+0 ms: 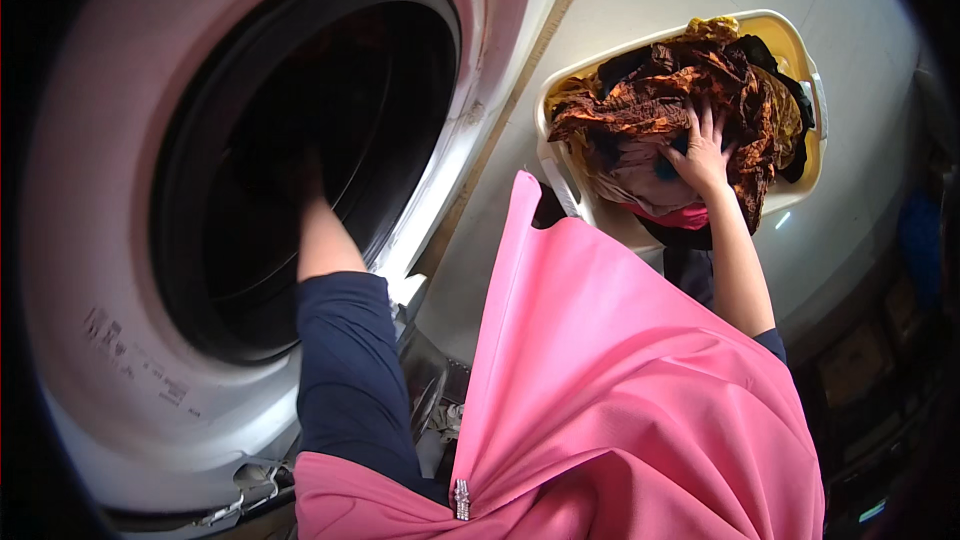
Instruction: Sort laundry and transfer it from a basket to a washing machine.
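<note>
My left arm reaches through the round, dark-rimmed opening of a white front-loading washing machine (97, 240). Only the blurred wrist and part of my left hand (309, 172) show; the fingers are lost in the dark drum (330, 90). On the other side, my right hand (701, 154) lies with spread fingers on a heap of clothes. The heap has a crinkled orange-and-brown patterned cloth (637, 101), a pale garment (637, 165) and a bright pink piece (667, 216). It fills a cream plastic laundry basket (780, 199).
A pink cloth garment (637, 390) with a sparkly clasp (461, 499) drapes over my front, between the machine and basket. The basket stands on a pale floor (855, 90). At the machine's lower edge is a metal latch or hinge part (255, 491).
</note>
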`<state>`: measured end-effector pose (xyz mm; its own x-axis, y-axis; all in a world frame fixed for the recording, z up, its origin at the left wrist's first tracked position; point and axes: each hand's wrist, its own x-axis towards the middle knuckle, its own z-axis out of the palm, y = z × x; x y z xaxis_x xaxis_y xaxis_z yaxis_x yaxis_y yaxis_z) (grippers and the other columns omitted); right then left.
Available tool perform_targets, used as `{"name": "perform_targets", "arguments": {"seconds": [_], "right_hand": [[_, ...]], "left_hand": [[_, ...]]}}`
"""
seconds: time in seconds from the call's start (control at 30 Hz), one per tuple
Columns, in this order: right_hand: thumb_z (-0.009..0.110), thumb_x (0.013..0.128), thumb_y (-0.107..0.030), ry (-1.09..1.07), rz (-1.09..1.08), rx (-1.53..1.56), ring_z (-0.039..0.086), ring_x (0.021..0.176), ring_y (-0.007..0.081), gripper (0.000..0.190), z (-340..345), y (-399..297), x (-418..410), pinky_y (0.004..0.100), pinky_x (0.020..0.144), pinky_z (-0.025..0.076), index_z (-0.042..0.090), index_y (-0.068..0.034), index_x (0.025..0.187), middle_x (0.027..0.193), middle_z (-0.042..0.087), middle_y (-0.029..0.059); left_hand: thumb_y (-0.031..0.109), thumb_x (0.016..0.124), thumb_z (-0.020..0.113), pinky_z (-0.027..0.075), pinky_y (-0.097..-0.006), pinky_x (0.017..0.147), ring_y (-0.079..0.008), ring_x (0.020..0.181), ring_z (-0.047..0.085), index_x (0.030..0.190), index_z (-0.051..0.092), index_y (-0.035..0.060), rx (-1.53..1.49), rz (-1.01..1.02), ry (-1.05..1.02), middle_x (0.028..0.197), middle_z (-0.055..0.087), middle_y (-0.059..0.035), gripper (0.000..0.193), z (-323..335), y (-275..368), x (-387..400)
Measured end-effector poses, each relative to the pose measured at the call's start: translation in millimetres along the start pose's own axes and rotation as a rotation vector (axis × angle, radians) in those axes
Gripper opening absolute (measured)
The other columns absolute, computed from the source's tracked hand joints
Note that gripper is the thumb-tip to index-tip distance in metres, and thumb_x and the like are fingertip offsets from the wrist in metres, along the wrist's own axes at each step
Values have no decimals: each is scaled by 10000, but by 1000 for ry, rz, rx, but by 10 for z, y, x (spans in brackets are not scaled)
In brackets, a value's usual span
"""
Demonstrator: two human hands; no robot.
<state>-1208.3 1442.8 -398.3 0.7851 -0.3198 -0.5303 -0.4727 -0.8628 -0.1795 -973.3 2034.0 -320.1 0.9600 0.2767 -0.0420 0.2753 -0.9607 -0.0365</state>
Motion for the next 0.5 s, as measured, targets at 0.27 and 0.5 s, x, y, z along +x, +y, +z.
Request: {"name": "perform_targets", "arguments": {"seconds": [0.27, 0.5], "right_hand": [[625, 820, -456, 90, -30, -19, 209, 1396, 359, 690, -808, -339, -225, 645, 1072, 116, 403, -115, 1377, 1512, 252, 130], [577, 927, -385, -302, 39, 1749, 509, 1138, 174, 448, -1134, -540, -558, 286, 992, 373, 557, -45, 1217, 1259, 546, 88]], "left_hand": [[131, 676, 714, 524, -328, 723, -197, 815, 609, 951, 606, -64, -1543, -569, -85, 920, 619, -135, 354, -961, 2125, -1568], [66, 636, 767, 461, -316, 888, -170, 981, 584, 1100, 588, -17, -1614, 49, -1023, 1029, 638, -81, 505, -1912, 3343, -3469]]}}
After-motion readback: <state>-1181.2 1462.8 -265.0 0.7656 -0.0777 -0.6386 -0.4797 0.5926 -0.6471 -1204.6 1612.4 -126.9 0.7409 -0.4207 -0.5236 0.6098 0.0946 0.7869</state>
